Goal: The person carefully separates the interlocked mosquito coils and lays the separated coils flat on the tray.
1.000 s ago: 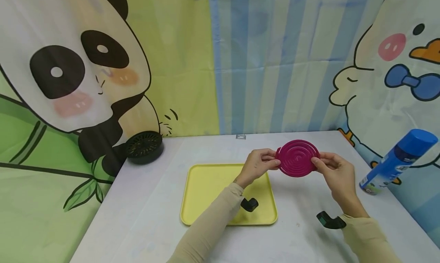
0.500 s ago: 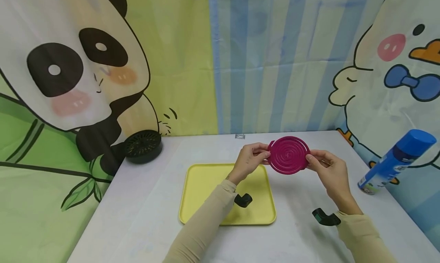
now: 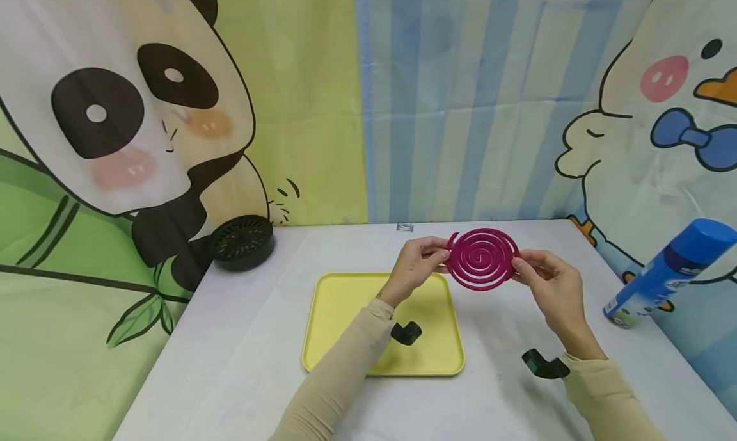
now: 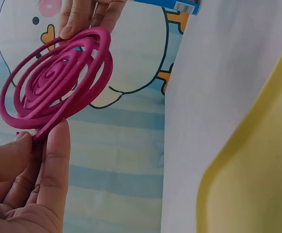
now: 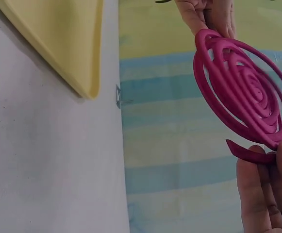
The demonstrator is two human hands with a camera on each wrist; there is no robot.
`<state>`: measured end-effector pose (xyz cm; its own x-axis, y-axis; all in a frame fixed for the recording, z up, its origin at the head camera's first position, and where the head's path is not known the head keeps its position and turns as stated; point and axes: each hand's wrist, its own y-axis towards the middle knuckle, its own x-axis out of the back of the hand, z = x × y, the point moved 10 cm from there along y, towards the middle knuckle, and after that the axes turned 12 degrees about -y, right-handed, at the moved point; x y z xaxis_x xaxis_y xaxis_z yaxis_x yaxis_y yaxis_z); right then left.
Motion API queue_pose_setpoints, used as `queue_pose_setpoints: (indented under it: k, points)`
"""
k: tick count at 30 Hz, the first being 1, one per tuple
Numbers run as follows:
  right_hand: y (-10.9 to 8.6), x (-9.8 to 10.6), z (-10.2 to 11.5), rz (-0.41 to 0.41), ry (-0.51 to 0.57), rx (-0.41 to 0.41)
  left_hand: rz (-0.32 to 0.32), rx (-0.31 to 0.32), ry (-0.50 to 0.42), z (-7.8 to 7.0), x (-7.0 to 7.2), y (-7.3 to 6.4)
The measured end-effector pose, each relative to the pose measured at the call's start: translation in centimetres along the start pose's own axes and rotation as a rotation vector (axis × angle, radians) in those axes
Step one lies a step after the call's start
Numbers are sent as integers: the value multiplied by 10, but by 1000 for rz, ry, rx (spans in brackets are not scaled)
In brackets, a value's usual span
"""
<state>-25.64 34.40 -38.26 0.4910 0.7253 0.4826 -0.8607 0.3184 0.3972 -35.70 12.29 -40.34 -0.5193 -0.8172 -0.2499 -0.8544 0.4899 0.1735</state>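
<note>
A magenta mosquito coil point(image 3: 480, 259), seemingly a pair of interlocked spirals, is held up above the table between both hands. My left hand point(image 3: 416, 265) pinches its left edge between thumb and fingers, where a short tail end sticks up. The right hand point(image 3: 553, 284) grips the opposite edge with thumb and fingertips. In the left wrist view the rings of the coil point(image 4: 82, 92) stand apart in depth, with gaps between them. A pointed loose end of the coil point(image 5: 250, 154) shows by the right fingers in the right wrist view.
On the white table point(image 3: 230, 364) lies a yellow tray point(image 3: 426, 358), partly under my left forearm. A round black slotted holder point(image 3: 242, 242) sits at the back left corner. A blue spray can point(image 3: 668, 271) stands at the right edge. Printed curtains close off the back.
Both hands have shifted a little left with the coil and then stayed nearly in place. The spiral's turns have spread, so that gaps now show between them.
</note>
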Motion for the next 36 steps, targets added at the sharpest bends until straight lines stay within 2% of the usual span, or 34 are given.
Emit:
queue_pose_setpoints:
  k: [7, 14, 23, 36]
  points:
    - [-1, 2, 1, -13, 17, -4, -2, 6, -4, -3, -1, -1]
    - [-2, 3, 5, -16, -6, 42, -23, 23, -3, -1, 1, -1]
    - [-5, 7, 8, -60, -49, 107, -30, 58, -8, 3, 0, -2]
    - [-6, 10, 10, -110, -71, 150, -7, 73, -13, 5, -1, -3]
